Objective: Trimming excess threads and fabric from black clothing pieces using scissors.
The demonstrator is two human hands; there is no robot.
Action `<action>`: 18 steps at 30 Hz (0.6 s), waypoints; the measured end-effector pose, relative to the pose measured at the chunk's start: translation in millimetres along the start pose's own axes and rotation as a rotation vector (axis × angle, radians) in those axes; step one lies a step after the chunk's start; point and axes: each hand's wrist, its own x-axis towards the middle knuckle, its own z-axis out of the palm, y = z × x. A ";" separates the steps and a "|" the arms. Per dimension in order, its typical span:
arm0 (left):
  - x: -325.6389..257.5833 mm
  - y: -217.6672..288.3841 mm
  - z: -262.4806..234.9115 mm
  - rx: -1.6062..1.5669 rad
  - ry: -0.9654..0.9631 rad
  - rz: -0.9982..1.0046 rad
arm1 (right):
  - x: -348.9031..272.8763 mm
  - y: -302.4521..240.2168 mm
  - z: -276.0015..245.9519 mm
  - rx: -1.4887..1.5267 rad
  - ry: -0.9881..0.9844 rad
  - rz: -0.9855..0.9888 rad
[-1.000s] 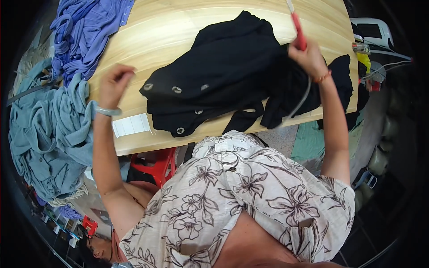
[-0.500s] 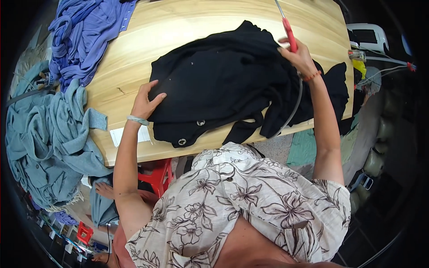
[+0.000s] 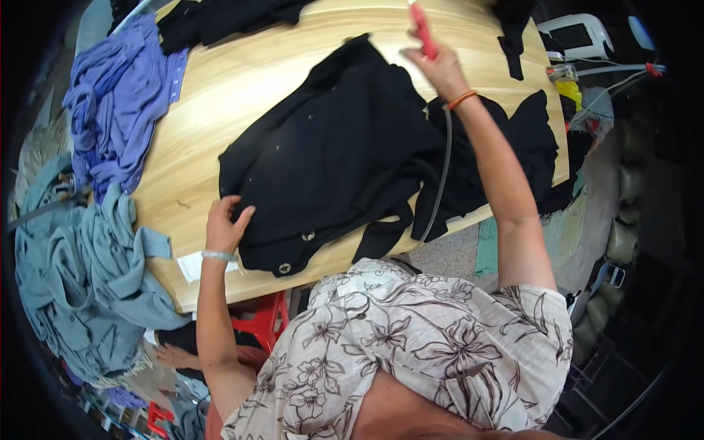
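A black knit cardigan (image 3: 308, 154) lies spread on the wooden table (image 3: 235, 81), with a few pale specks and two round buttons near its front edge. Against its left edge rests my left hand (image 3: 226, 224), thumb and fingers apart on the fabric. Over the far right part of the garment, my right hand (image 3: 440, 70) is raised and wrapped round a red-handled air blow gun (image 3: 421, 31). Its tip is cut off at the top edge. A grey hose (image 3: 444, 172) hangs from beneath that hand across the cloth to the table's front edge.
Purple garments (image 3: 121, 103) and grey-blue knitwear (image 3: 88, 257) are heaped at the left. More black clothing (image 3: 227, 18) lies along the far side. A white device (image 3: 576, 37) stands at the far right. Another person's hand or foot (image 3: 176, 357) and a red stool (image 3: 270, 319) show below the table.
My right hand has swung left and farther away with the air blow gun. The view has shifted, bringing the far black clothing into sight. My left hand stays at the cardigan's left edge.
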 end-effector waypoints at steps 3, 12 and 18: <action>-8.0 -20.3 10.5 -0.096 0.050 -0.022 | -16.3 52.5 23.6 -0.051 -0.082 0.116; -8.8 -47.3 13.9 -0.737 0.045 -0.362 | -13.7 69.3 61.1 -0.225 -0.260 0.249; -21.4 -14.4 9.5 -0.867 0.369 -0.012 | -41.7 51.9 7.2 -0.181 -0.293 0.317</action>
